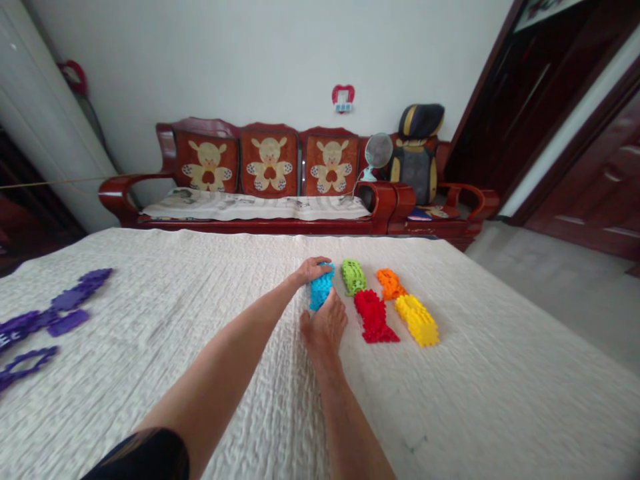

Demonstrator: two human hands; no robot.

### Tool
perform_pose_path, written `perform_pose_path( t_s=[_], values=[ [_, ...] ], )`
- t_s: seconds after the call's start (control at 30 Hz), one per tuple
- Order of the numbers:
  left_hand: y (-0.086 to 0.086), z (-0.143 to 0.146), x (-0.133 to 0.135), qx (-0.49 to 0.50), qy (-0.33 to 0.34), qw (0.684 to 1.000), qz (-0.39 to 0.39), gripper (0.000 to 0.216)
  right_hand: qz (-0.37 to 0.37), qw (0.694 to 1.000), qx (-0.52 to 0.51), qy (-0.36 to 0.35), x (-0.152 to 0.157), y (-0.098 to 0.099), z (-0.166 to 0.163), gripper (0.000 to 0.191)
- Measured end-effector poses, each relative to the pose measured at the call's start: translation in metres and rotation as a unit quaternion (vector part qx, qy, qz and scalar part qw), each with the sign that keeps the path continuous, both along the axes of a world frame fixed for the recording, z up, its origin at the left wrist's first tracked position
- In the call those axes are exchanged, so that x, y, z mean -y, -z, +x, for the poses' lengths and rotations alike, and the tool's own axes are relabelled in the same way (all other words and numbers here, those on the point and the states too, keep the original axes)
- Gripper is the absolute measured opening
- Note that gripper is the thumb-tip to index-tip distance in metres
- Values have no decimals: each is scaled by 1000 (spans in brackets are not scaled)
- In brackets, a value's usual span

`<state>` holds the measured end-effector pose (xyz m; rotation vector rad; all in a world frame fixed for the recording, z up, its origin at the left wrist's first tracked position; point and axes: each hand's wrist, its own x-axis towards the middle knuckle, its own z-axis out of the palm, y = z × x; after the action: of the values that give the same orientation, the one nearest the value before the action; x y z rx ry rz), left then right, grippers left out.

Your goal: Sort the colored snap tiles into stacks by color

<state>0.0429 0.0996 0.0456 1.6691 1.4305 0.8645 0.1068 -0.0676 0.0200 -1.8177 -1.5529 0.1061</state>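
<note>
A stack of blue toothed puzzle pieces [321, 288] lies on the white quilted cover in front of me. My left hand [313, 269] is closed over its far end. At the near end, my right hand [327, 321] curls round the stack, its fingers partly hidden. Just right of it are a green stack [353, 277] and a red stack [372, 316] of similar toothed pieces. Farther right lie an orange stack [390, 284] and a yellow stack [417, 320].
Loose purple toothed pieces [70, 299] are spread on the quilted cover [200, 267] at the far left. Beyond the far edge stands a wooden sofa [270, 223] with bear cushions. A small fan [379, 152] and a black-and-yellow seat cushion [414, 167] are on the seating.
</note>
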Motion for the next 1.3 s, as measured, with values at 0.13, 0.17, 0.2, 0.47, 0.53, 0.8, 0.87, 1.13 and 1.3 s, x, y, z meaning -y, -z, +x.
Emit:
perform_pose_path(
  t_s=[0.13, 0.17, 0.2, 0.47, 0.53, 0.8, 0.87, 1.13, 1.3],
  values=[
    [-5, -6, 17, 15, 8, 1000, 7, 38, 18, 1000, 11, 4, 1, 2, 0, 75],
    [-6, -8, 21, 19, 4, 1000, 2, 39, 20, 1000, 18, 1, 0, 3, 0, 75],
    [-6, -10, 25, 22, 0, 1000, -4, 39, 20, 999, 26, -5, 0, 4, 1, 74],
    [-8, -31, 46, 0, -70, 997, 10, 42, 28, 995, 57, -72, -1, 0, 2, 71],
    [-9, -44, 49, 3, -77, 997, 9, 46, 31, 993, 50, -103, -2, -1, -4, 72],
    [-18, -133, 98, 80, -133, 987, -48, 48, 3, 973, -37, -227, 15, -2, -66, 75],
    [-22, -169, 117, 83, -160, 983, -43, 49, 9, 961, -65, -268, 22, -3, -97, 75],
    [-56, -327, 213, 32, -302, 951, -50, 39, 14, 898, -233, -374, 77, -4, -269, 74],
    [-70, -400, 253, -48, -373, 927, -5, 33, -72, 881, -301, -358, 110, -17, -361, 66]
  ],
)
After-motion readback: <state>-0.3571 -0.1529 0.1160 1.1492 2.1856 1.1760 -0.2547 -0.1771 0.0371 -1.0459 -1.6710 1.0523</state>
